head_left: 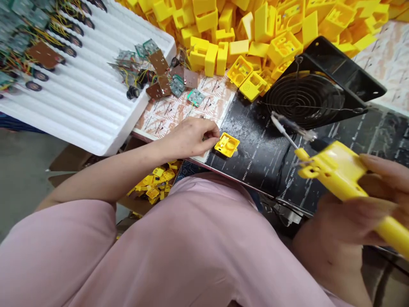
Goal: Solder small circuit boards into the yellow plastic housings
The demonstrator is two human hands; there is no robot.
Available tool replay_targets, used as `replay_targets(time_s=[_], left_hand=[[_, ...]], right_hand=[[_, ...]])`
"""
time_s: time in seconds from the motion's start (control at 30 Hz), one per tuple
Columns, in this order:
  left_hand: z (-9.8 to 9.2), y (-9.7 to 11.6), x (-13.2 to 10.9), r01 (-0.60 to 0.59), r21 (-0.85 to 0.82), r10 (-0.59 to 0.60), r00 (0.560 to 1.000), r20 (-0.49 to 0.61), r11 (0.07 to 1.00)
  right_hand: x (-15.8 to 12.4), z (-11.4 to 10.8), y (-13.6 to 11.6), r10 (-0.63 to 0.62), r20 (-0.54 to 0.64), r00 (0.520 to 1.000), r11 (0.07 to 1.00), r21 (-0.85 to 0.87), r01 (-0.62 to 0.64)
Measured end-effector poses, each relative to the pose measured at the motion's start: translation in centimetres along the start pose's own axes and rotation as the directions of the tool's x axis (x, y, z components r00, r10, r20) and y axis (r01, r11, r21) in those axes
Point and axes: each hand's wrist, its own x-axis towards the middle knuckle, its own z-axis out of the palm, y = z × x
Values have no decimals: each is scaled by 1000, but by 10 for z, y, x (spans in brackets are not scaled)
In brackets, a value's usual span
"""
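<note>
My left hand [194, 135] pinches the left edge of a small yellow plastic housing [230, 145], which lies open side up on the black bench mat [252, 160]. Its fingers are closed at the housing's rim. On the right, my right hand [361, 213] is wrapped round a yellow soldering iron [338, 166], raised above the bench. The iron's thin tip points up and left toward the black fan. Past my left hand lies a green circuit board [196, 97], apart from the fingers.
A black fan [306, 94] with a wire guard stands behind the mat. Many yellow housings [233, 25] are heaped at the back. A white foam tray [96, 85] at left carries wired boards and small round speakers. Below the bench edge sits a box of yellow parts [156, 183].
</note>
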Motion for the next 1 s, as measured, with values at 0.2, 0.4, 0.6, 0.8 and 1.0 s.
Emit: replay_targets(time_s=[0.2, 0.4, 0.6, 0.8, 1.0], left_hand=[[-2, 9, 12, 11, 118, -14, 1000, 19, 993], [1, 20, 23, 75, 328, -113, 988, 101, 942], [-1, 26, 24, 82, 403, -150, 979, 140, 912], [-3, 32, 28, 48, 451, -150, 969, 194, 891], [-2, 27, 27, 0, 436, -77, 984, 158, 900]], right_hand=[[-3, 31, 13, 2, -288, 958, 1000, 23, 5], [-21, 26, -1, -70, 121, 990, 997, -12, 72], [-11, 37, -4, -219, 185, 958, 973, -26, 228], [2, 41, -14, -282, 287, 916, 954, -19, 300], [2, 30, -16, -196, 287, 938, 976, -31, 214]])
